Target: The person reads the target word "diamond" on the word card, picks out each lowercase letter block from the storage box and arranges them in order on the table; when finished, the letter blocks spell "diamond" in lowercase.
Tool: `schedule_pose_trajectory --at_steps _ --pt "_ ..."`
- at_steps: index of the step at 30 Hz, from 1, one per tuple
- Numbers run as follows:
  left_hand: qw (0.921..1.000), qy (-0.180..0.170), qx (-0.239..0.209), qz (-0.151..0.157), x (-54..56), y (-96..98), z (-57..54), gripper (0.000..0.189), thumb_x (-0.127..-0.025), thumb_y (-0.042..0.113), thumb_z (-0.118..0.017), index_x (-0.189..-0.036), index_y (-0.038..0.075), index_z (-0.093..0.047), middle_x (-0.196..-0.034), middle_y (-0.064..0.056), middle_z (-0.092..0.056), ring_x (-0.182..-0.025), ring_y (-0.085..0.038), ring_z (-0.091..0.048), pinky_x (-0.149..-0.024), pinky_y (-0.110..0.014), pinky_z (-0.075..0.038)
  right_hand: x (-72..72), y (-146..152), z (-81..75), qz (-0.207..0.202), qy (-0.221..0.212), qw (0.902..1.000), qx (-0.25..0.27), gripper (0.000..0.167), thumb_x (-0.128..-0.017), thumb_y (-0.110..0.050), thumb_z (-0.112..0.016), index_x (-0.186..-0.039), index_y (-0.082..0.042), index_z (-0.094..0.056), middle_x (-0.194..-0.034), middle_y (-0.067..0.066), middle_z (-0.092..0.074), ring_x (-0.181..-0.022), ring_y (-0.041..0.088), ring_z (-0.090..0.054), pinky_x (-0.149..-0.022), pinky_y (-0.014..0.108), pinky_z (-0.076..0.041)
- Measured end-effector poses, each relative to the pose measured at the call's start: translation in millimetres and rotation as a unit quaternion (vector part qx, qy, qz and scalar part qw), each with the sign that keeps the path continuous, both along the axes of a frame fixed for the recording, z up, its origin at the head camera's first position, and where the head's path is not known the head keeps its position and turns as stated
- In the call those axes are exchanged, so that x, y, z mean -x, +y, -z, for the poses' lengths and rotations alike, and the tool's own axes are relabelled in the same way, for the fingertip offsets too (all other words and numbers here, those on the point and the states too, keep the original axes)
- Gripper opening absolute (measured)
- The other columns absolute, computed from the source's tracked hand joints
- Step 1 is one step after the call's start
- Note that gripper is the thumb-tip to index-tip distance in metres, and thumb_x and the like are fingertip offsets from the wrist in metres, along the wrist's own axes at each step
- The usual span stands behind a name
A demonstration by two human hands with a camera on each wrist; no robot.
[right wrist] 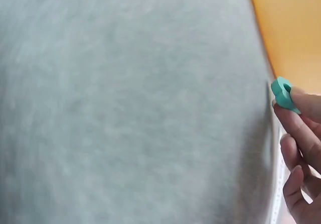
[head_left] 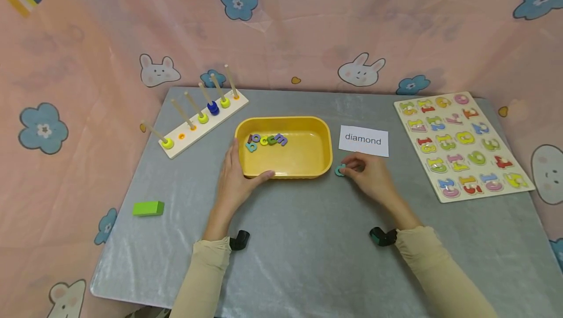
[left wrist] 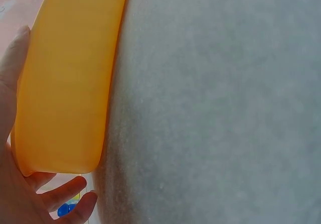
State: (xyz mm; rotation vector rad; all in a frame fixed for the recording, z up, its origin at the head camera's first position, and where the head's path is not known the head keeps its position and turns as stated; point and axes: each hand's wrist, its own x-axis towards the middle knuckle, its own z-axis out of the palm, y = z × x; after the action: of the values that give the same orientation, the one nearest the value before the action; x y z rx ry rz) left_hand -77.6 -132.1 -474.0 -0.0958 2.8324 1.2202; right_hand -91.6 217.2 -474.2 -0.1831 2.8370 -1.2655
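Observation:
My left hand (head_left: 233,181) holds the near left corner of a yellow tray (head_left: 303,175). Its thumb lies along the front rim and its fingers reach round the left end wall, as the left wrist view shows. Inside the tray, toward the left, lie several small coloured letters, among them a purple m (head_left: 281,139) and a teal letter (head_left: 251,147). Just right of the tray, my right hand (head_left: 371,176) pinches another small teal letter (right wrist: 282,92) between thumb and forefinger. The fingers cover part of it, so I cannot tell which letter it is.
A white card (head_left: 364,141) printed "diamond" lies behind my right hand. At the right is a wooden number puzzle board (head_left: 457,154). A peg stand (head_left: 202,123) with yellow and blue beads stands at the back left, and a green block (head_left: 148,208) lies at the left.

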Motion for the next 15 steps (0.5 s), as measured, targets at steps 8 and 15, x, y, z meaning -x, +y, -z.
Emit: schedule_pose_trajectory --at_steps 8,15 --pt "1.0 -0.003 0.0 0.001 0.8 0.1 0.5 0.133 -0.081 0.061 -0.087 -0.173 0.021 0.001 -0.176 -0.014 -0.018 -0.162 -0.036 -0.022 -0.13 -0.058 -0.023 6.0 -1.0 9.0 0.004 0.002 0.9993 -0.037 0.018 -0.09 -0.01 -0.085 -0.104 0.0 -0.08 -0.092 0.015 -0.076 -0.085 0.028 -0.064 -0.077 0.031 -0.046" --pt "1.0 -0.002 -0.001 0.001 0.3 -0.2 -0.4 0.134 -0.08 0.061 -0.088 -0.173 0.021 0.001 -0.176 -0.014 -0.018 -0.162 -0.036 -0.023 -0.13 -0.058 -0.023 6.0 -6.2 2.4 -0.002 0.0 0.9972 -0.075 0.024 -0.09 -0.01 -0.085 -0.109 0.002 -0.079 -0.094 0.017 -0.073 -0.087 0.031 -0.061 -0.078 0.037 -0.046"
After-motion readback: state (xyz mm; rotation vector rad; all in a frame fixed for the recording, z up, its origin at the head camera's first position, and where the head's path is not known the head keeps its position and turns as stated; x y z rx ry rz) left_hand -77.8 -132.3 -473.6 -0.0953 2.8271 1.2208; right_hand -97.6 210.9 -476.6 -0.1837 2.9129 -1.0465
